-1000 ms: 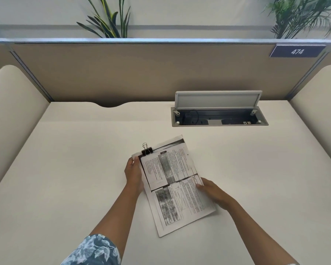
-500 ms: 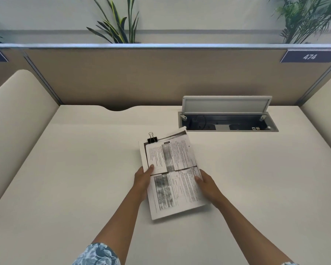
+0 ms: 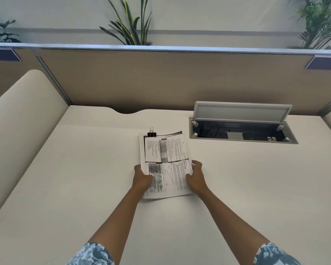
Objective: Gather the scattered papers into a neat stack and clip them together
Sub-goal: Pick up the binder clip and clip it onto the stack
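While the stack of papers (image 3: 165, 165) was gripped at its near side edges by the left hand (image 3: 141, 178) and right hand (image 3: 196, 177) on the table (image 3: 65, 188), slippage from the black binder clip (image 3: 152, 134) at one far corner was judged possible.

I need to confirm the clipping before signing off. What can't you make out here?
- Head view: how many sheets the binder clip bites; paper stack edges too fine.
- Fingers of left hand and right hand partly under the stack.
- Printed text: blurred.
- Right number plate: cut off by frame edge.
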Available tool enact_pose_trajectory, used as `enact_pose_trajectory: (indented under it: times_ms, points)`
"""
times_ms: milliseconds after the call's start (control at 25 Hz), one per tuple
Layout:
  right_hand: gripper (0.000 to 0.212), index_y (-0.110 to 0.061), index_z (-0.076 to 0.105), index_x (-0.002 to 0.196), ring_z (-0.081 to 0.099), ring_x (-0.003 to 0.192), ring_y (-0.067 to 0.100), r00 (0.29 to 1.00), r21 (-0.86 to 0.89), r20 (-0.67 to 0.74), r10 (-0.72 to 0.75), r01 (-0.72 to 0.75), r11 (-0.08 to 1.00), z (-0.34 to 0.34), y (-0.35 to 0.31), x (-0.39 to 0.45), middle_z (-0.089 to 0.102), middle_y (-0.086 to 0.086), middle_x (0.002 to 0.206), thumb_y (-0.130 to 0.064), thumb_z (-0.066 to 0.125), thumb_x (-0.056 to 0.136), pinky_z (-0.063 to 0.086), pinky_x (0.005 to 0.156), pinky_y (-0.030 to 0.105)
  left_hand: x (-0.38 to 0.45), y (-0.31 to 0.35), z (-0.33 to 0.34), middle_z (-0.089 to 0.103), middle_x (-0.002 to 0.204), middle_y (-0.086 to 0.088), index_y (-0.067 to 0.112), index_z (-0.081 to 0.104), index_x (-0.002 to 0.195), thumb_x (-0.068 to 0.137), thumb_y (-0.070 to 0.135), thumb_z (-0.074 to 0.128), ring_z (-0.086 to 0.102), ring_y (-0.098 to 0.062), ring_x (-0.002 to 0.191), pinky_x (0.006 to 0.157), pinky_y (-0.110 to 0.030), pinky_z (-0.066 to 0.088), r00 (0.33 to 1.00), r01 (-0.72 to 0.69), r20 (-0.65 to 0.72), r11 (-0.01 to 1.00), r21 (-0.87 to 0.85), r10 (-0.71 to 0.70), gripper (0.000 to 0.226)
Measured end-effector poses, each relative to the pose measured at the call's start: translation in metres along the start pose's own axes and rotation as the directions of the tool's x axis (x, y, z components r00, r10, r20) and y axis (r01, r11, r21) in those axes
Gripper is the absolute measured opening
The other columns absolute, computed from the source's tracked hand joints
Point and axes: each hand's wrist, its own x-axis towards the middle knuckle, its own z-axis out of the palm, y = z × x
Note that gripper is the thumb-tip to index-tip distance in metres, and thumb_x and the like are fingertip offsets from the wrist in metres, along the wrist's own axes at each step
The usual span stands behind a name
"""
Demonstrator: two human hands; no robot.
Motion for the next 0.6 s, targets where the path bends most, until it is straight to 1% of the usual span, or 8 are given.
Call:
enact_pose_trajectory:
  times_ms: [40,120,160,240,320,400,520,600]
  points:
    - [0.055,-0.001,0.029,0.135,0.055,0.115,0.028,1.0,-0.008,-0.008,-0.016,0.016,1.0,0.004,-0.001,0.002,0.049,0.008,0.118,0.014,0.041,0.084,0.039,0.091,0.024,0.006,0.001,-0.001,0.058,0.112,-0.004,0.017,0.039,0.128,0.079,0.0,0.058,0.061,-0.021,0.099,0.072,-0.027,0.051,0.998,-0.026,-0.052,0.999,0.04,0.028,0.056]
    - [0.057,0.001,0.035,0.133,0.05,0.118,0.027,0.999,-0.038,-0.04,-0.032,0.03,0.999,0.009,-0.003,0.007,0.047,0.01,0.121,0.017,0.04,0.078,0.036,0.095,0.023,0.021,-0.002,-0.002,0.054,0.124,-0.007,0.019,0.042,0.136,0.068,0.011,0.067,0.059,-0.028,0.114,0.088,-0.039,0.055,0.989,-0.077,-0.117,0.988,0.131,0.093,0.072]
    - [0.059,0.002,0.038,0.133,0.047,0.119,0.026,0.998,-0.07,-0.05,-0.036,0.032,0.997,0.01,-0.003,0.009,0.046,0.013,0.125,0.017,0.041,0.077,0.035,0.099,0.023,0.024,-0.001,-0.001,0.05,0.13,-0.009,0.018,0.04,0.142,0.069,0.011,0.069,0.054,-0.029,0.122,0.097,-0.043,0.052,0.985,-0.09,-0.129,0.98,0.178,0.114,0.078]
    - [0.065,0.001,0.036,0.14,0.04,0.128,0.028,0.998,-0.143,-0.014,-0.057,0.055,0.988,0.01,-0.003,0.016,0.042,0.017,0.135,0.015,0.043,0.077,0.03,0.111,0.029,0.022,0.006,0.001,0.039,0.143,-0.013,0.01,0.03,0.152,0.079,0.003,0.068,0.04,-0.031,0.135,0.111,-0.042,0.038,0.98,-0.103,-0.136,0.954,0.283,0.146,0.083]
    - [0.072,0.0,0.025,0.149,0.03,0.137,0.029,0.995,-0.235,0.061,-0.076,0.088,0.968,0.007,-0.003,0.021,0.031,0.016,0.145,0.011,0.048,0.082,0.019,0.118,0.028,0.028,0.008,0.0,0.034,0.151,-0.015,0.007,0.023,0.156,0.083,0.001,0.065,0.031,-0.034,0.141,0.114,-0.041,0.029,0.973,-0.139,-0.116,0.908,0.395,0.2,0.085]
    - [0.077,-0.002,0.014,0.153,0.024,0.14,0.029,0.991,-0.288,0.106,-0.076,0.104,0.952,0.003,-0.003,0.026,0.021,0.015,0.151,0.005,0.052,0.087,0.015,0.115,0.024,0.037,0.008,-0.003,0.037,0.153,-0.013,0.011,0.02,0.157,0.083,0.002,0.065,0.029,-0.036,0.14,0.114,-0.042,0.028,0.966,-0.169,-0.101,0.877,0.45,0.238,0.088]
    - [0.08,-0.005,0.009,0.155,0.022,0.143,0.031,0.989,-0.311,0.105,-0.101,0.129,0.942,-0.002,-0.005,0.034,0.021,0.014,0.155,0.0,0.056,0.09,0.015,0.116,0.028,0.046,0.012,-0.008,0.045,0.149,-0.011,0.018,0.016,0.159,0.082,0.0,0.064,0.033,-0.036,0.136,0.112,-0.041,0.031,0.964,-0.192,-0.086,0.879,0.437,0.253,0.093]
    - [0.082,-0.006,0.007,0.155,0.021,0.144,0.032,0.985,-0.328,0.118,-0.127,0.16,0.931,-0.004,-0.005,0.037,0.026,0.013,0.156,-0.003,0.057,0.091,0.014,0.117,0.031,0.048,0.015,-0.011,0.049,0.138,-0.018,0.024,0.014,0.159,0.082,0.0,0.063,0.039,-0.038,0.131,0.108,-0.041,0.033,0.966,-0.189,-0.07,0.868,0.459,0.247,0.095]
